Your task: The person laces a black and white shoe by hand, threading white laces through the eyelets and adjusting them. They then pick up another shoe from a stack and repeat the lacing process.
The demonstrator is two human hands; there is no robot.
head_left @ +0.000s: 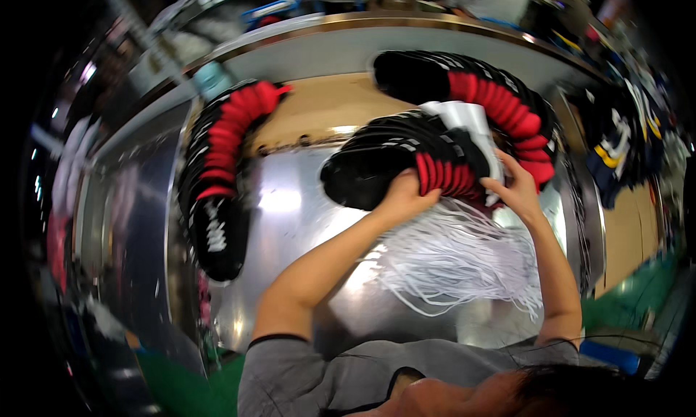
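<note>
A row of nested black shoe uppers with red collars (391,152) lies across the middle of the metal table. My left hand (406,199) is closed on the near side of this row, its thumb by the red folds and its other fingers partly hidden. At the row's right end, my right hand (516,189) grips it with thumb and fingers, beside a glossy white strip or sheet (470,120) lying over the row. Just below my hands, a loose bundle of white laces (464,261) spreads over the metal.
A second curved row of nested uppers (478,91) lies behind, and a third row (225,163) stands to the left. Cardboard (319,105) covers the table's back, below a raised metal edge (406,20). Dark garments or uppers (616,138) hang at the right.
</note>
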